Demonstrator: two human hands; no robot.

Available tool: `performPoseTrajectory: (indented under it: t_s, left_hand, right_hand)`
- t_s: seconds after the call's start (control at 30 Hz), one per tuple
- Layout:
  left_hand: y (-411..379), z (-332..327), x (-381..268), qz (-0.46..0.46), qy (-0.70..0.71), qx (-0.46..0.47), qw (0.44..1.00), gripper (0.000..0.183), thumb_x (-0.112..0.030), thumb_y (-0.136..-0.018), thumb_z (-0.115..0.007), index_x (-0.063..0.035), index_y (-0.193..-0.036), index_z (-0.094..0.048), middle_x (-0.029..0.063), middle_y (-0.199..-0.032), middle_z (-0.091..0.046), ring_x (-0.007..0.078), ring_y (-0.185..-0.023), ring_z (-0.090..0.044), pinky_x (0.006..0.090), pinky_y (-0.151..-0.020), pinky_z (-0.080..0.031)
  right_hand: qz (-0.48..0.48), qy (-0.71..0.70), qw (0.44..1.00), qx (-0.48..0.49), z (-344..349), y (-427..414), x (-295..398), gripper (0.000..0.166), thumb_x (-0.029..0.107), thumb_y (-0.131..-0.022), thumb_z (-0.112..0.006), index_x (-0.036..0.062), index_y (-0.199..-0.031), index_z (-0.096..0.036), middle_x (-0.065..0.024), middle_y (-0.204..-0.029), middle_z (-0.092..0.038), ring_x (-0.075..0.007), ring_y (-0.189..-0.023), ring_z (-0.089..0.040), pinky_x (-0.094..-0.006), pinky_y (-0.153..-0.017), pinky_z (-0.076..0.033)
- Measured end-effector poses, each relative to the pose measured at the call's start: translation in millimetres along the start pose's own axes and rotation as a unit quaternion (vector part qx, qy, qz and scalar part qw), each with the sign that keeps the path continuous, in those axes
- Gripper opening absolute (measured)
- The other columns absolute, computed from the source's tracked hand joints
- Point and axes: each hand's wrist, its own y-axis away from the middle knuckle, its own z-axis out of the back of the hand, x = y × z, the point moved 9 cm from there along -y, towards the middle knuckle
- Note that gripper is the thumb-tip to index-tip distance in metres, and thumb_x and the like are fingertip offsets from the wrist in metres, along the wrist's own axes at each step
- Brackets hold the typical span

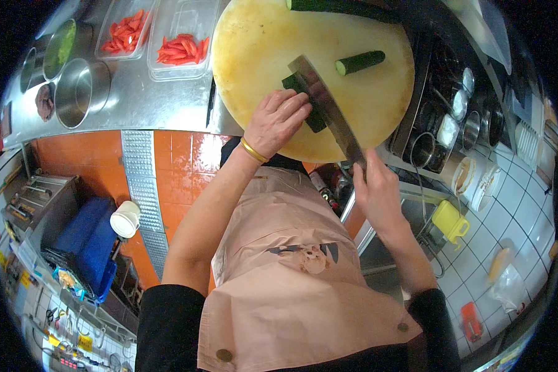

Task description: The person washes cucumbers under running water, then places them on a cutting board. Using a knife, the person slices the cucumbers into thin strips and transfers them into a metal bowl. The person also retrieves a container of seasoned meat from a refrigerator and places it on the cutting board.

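On a round, yellowed chopping board (pixel 251 51), my left hand (pixel 279 116) presses its bent fingers onto a dark green cucumber piece (pixel 315 120). A gold-coloured bangle circles that wrist. My right hand (pixel 376 188) grips a cleaver (pixel 328 104) by its handle, which the fingers mostly hide. The blade slants across the board, close beside the left fingertips, and covers part of the held piece. Whether its edge is in the cucumber, I cannot tell. Farther right lies a short cucumber piece (pixel 360 63) with a pale cut end. A longer cucumber (pixel 339 6) rests along the board's far edge.
Two clear plastic containers (pixel 154 70) (pixel 103 52) with red cut strips stand left on the steel counter (pixel 167 104). Beyond them are metal pots (pixel 74 95). At the right are a rack of steel containers and ladles (pixel 448 130) and a yellow plastic container (pixel 448 221).
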Motion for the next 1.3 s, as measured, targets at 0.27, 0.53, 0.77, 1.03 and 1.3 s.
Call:
performPoseTrajectory:
  t_s: [0.27, 0.53, 0.77, 1.03, 1.3]
  left_hand:
    - [-1, 3, 0, 0.009, 0.007, 0.0, 1.0, 0.034, -0.009, -0.074, -0.071, -0.0074, -0.108, -0.063, 0.007, -0.119, -0.063, 0.0267, -0.108, -0.059, 0.0402, -0.091, -0.05]
    - [-2, 3, 0, 0.002, 0.009, -0.014, 1.0, 0.032, -0.007, -0.074, -0.069, -0.0064, -0.106, -0.063, 0.0078, -0.115, -0.063, 0.0275, -0.105, -0.06, 0.0391, -0.089, -0.051]
    - [-3, 6, -1, 0.004, 0.019, -0.021, 1.0, 0.031, -0.002, -0.073, -0.069, -0.0047, -0.104, -0.064, 0.0087, -0.114, -0.063, 0.029, -0.107, -0.06, 0.0384, -0.092, -0.051]
    - [1, 6, 1, 0.004, 0.021, -0.032, 0.999, 0.031, -0.002, -0.074, -0.07, -0.0045, -0.104, -0.064, 0.0091, -0.112, -0.064, 0.0292, -0.104, -0.061, 0.0379, -0.09, -0.053]
    - [0, 5, 1, 0.003, 0.01, -0.036, 0.999, 0.028, -0.005, -0.072, -0.069, -0.0044, -0.1, -0.066, 0.0077, -0.112, -0.063, 0.0267, -0.105, -0.06, 0.0369, -0.089, -0.053]
  right_hand:
    - [0.016, -0.004, 1.0, -0.011, -6, 1, 3, 0.018, 0.003, -0.089, -0.057, -0.0019, -0.105, -0.05, -0.0237, -0.089, -0.063, -0.0415, -0.072, -0.066, -0.0453, -0.059, -0.055]
    - [-0.015, -0.031, 0.999, -0.031, -49, -45, -3, 0.026, 0.004, -0.091, -0.059, -0.007, -0.114, -0.053, -0.0299, -0.092, -0.064, -0.0469, -0.084, -0.065, -0.0503, -0.07, -0.051]
    - [0.044, -0.025, 0.991, -0.122, -22, -35, 4, 0.018, 0.004, -0.089, -0.058, -0.002, -0.106, -0.054, -0.0236, -0.088, -0.066, -0.042, -0.075, -0.067, -0.0479, -0.063, -0.054]
    - [0.009, -0.008, 0.999, -0.033, -2, -3, 3, 0.018, 0.003, -0.089, -0.058, -0.0019, -0.105, -0.053, -0.0226, -0.088, -0.064, -0.0407, -0.07, -0.066, -0.0447, -0.057, -0.054]
    - [0.008, -0.019, 1.0, -0.015, -9, 5, 4, 0.017, 0.002, -0.088, -0.059, -0.002, -0.104, -0.052, -0.0222, -0.087, -0.064, -0.0399, -0.069, -0.066, -0.0443, -0.055, -0.054]
